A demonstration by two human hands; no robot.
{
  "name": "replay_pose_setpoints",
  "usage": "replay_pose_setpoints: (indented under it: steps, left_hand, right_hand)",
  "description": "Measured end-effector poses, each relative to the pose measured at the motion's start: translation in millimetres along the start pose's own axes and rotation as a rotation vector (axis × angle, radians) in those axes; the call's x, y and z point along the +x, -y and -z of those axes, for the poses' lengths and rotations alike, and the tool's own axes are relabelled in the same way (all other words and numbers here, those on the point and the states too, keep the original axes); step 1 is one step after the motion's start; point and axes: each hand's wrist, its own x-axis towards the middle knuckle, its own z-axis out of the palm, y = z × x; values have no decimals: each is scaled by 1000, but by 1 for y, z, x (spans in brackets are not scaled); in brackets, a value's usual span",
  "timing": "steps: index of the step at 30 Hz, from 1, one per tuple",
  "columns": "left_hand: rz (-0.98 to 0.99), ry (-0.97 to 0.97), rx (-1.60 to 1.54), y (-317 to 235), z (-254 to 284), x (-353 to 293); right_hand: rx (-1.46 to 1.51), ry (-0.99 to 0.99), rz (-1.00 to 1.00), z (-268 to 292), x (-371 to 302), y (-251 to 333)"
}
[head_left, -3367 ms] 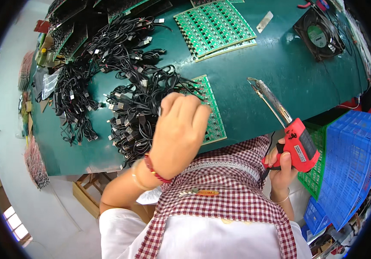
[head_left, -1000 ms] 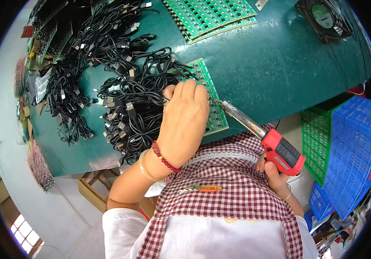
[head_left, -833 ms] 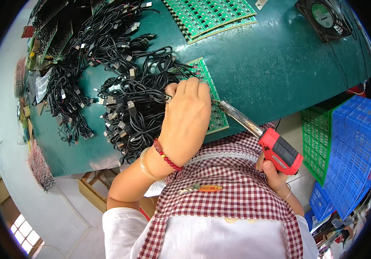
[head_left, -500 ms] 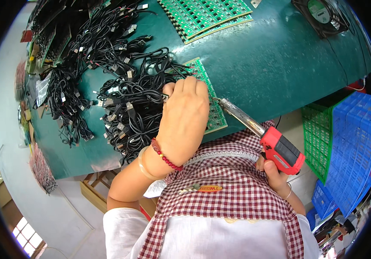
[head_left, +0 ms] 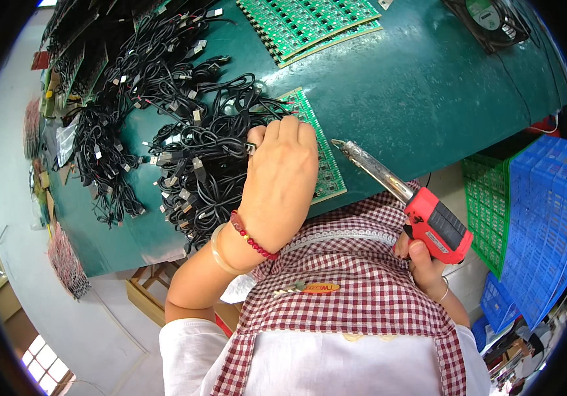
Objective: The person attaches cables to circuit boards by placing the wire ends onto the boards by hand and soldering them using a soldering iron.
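My left hand (head_left: 282,162) is closed over a green circuit board (head_left: 329,173), its fingertips bent down and hidden. A black USB cable (head_left: 252,149) shows its metal plug at the thumb side and runs into this grip; what the fingertips pinch is out of sight. My right hand (head_left: 426,267) is closed round the red and black handle of a soldering iron (head_left: 389,181). The iron's tip points up and left, just off the board's right edge. Other cables with thin red leads lie along the board's upper left side.
A heap of black USB cables (head_left: 197,148) covers the bench (head_left: 415,99) left of my hand. Stacked green circuit boards (head_left: 313,26) lie at the back. A black fan (head_left: 488,23) stands at the far right. Blue plastic crates (head_left: 540,218) and a green crate (head_left: 484,204) stand beyond the right bench edge.
The soldering iron has drawn back to the right, its tip now apart from the board's edge. My left hand stays almost in place over the board.
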Motion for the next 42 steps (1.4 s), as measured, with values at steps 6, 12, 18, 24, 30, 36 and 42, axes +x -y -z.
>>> replay_pose_setpoints:
  steps: [6,12,18,24,30,36,42]
  left_hand:
    - [2,3,2,-3,2,0]
    - [41,-11,-31,-3,-2,-8]
    - [18,-93,-190,-20,32,-32]
    - [323,-323,258,58,87,-21]
    - [406,-149,-117,64,84,-27]
    - [392,-44,-442,59,83,-28]
    - [262,-357,-815,36,85,-24]
  right_hand:
    - [14,3,-1,1,0,0]
    - [103,-42,60,-2,6,3]
    - [187,-126,88,0,16,3]
    - [179,-134,160,-1,21,8]
    - [184,-137,196,-9,24,11]
    - [155,-142,240,-8,27,14]
    - [195,-167,237,-9,30,17]
